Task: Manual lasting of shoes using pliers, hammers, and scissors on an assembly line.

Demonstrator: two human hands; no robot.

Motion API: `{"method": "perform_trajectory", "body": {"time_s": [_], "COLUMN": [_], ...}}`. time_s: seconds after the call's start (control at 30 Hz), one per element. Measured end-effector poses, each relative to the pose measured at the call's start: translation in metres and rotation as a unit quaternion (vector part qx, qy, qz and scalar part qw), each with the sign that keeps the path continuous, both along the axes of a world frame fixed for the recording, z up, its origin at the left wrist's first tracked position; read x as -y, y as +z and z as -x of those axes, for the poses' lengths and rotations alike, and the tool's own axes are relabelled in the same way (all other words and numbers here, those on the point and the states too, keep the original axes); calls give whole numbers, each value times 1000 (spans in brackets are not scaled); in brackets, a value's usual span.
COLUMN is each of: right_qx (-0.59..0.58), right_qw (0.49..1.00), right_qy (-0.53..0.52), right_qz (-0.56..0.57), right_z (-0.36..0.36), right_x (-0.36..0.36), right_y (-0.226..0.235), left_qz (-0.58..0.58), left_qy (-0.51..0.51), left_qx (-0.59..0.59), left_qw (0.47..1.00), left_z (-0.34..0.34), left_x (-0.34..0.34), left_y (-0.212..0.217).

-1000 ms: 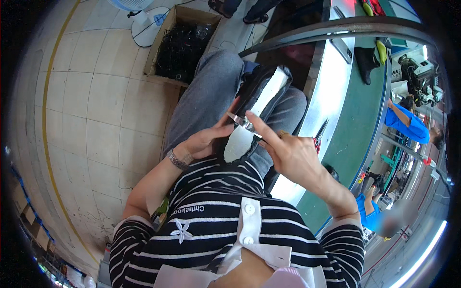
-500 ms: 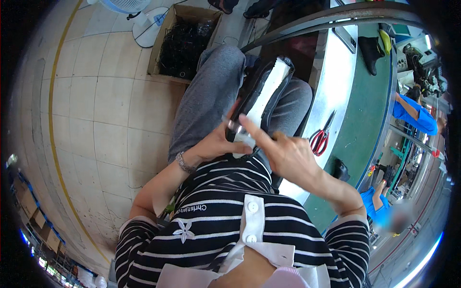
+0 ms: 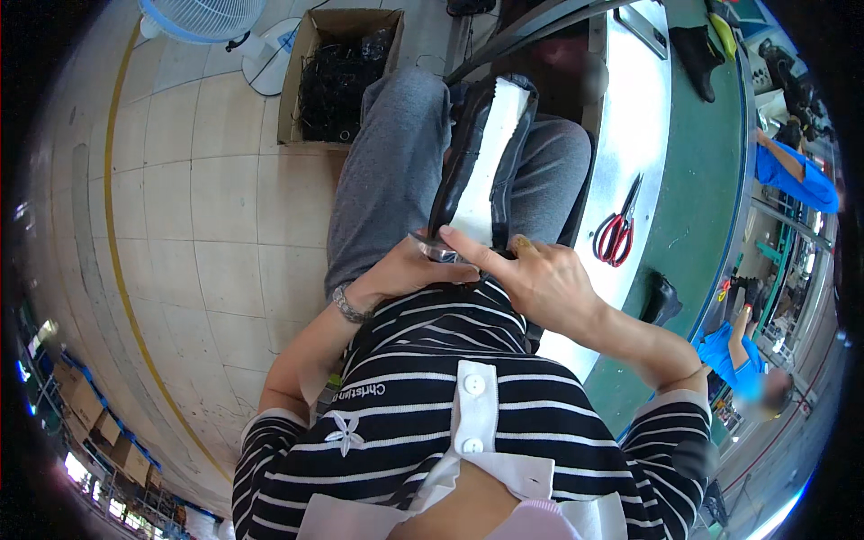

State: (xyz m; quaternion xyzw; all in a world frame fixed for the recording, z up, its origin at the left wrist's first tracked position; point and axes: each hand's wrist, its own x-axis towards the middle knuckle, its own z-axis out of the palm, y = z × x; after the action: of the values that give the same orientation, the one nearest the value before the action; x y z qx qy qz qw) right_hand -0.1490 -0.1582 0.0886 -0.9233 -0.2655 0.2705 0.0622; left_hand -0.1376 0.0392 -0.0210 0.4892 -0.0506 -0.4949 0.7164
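Note:
Across my lap lies a black lasted shoe, sole side up, with a long white insole board showing and its toe pointing away from me. My left hand closes round its heel end, thumb laid across. Between the hands is a shiny, round-edged metallic piece; its kind I cannot make out. My right hand holds the shoe's right side near the heel, index finger stretched over to the left rim and other fingers curled. The heel itself is mostly hidden by the hands.
Red-handled pliers or cutters lie on the metal bench top to my right. Beyond, a green surface bears black footwear. A cardboard box of black scraps and a fan stand ahead left. People in blue are far right.
My right index finger, blurred before, now rests on the rim at the heel. The metallic piece sits lower, and the shoe points more straight ahead. The view has shifted slightly.

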Motion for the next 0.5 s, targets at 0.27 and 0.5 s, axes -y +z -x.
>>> {"method": "perform_trajectory", "body": {"time_s": [0.27, 0.5], "right_qx": [-40, 58], "right_qw": [994, 852], "right_qy": [-101, -456], "right_qz": [3, -250], "right_z": [13, 71], "right_x": [8, 42], "right_y": [1, 34], "left_qz": [-22, -15], "left_qy": [-21, 4], "left_qx": [34, -11], "left_qw": [999, 1000], "left_z": [2, 6], "left_x": [16, 41], "left_y": [3, 6]}}
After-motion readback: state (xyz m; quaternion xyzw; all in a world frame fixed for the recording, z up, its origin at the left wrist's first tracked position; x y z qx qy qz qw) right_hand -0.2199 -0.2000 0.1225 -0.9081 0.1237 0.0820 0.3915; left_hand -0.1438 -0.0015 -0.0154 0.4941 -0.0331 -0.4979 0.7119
